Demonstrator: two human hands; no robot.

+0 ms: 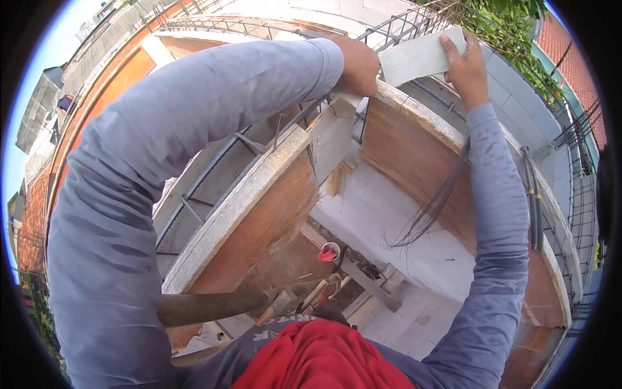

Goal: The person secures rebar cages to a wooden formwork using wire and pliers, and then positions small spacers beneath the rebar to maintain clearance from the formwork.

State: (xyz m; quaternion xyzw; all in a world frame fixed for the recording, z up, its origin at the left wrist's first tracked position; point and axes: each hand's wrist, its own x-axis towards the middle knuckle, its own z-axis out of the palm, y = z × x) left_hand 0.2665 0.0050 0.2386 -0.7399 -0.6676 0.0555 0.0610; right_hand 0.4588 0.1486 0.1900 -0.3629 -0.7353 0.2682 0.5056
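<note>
My right hand pinches a thin, flat, pale grey board piece, thumb on its face, above the top edge of a brown plywood form panel. To its left, my left hand is closed, knuckles up, at the corner where the panels meet. Its fingertips are hidden, so what it grips cannot be made out. Below it stands an upright grey board between the plywood panels. Steel rebar runs behind the left panel. A bundle of thin tie wire hangs over the right panel near my right forearm.
A tool with long dark handles and yellow bands hangs on the right panel's edge. Below are a small bucket with something red, wood offcuts and a round pole. A rebar cage and foliage lie beyond.
</note>
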